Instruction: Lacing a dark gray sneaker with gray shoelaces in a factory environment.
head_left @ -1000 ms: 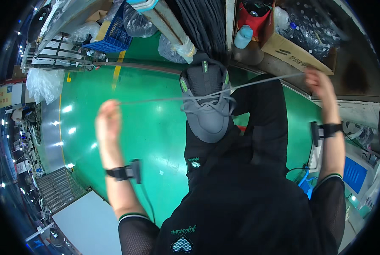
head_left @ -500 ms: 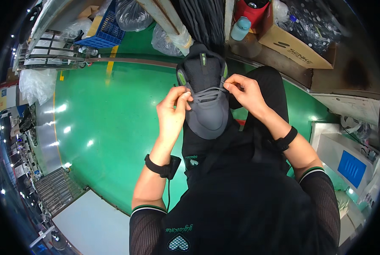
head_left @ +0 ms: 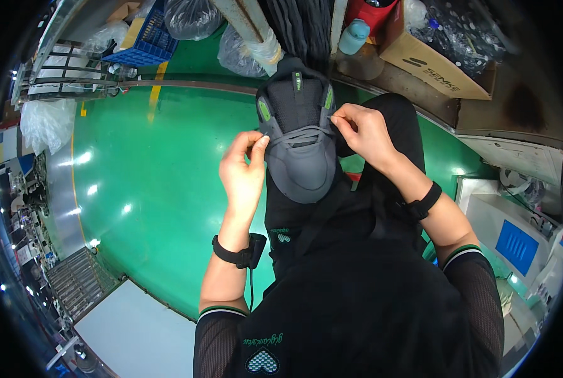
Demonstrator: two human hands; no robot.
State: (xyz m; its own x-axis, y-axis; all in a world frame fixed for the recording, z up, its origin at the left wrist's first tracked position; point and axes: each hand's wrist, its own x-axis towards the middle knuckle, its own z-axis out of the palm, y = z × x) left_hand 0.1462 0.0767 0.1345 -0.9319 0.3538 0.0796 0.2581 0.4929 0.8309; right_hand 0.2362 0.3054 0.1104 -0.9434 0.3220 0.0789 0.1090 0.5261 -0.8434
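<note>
A dark grey sneaker [head_left: 301, 173] with green side accents lies on my lap, its toe toward me and its tongue [head_left: 298, 101] away. Grey shoelace [head_left: 303, 133] crosses the lower part of its opening. My left hand [head_left: 244, 167] is at the shoe's left edge, thumb and forefinger pinched on a lace end. At the right edge my right hand [head_left: 366, 132] pinches the lace too, its fingertips close to the upper eyelets. The short lace pieces inside both pinches are mostly hidden by the fingers.
Beyond the shoe hang long black strands [head_left: 300, 31] beside a wrapped post [head_left: 256, 38]. A cardboard box [head_left: 432, 72] of plastic-wrapped items and a light blue bottle [head_left: 354, 36] stand at the far right. A blue crate [head_left: 146, 47] sits far left, above green floor [head_left: 155, 189].
My left hand has moved left, away from the laces' middle to the shoe's edge. My right hand has risen slightly along the right side. The shoe has shifted slightly left and away.
</note>
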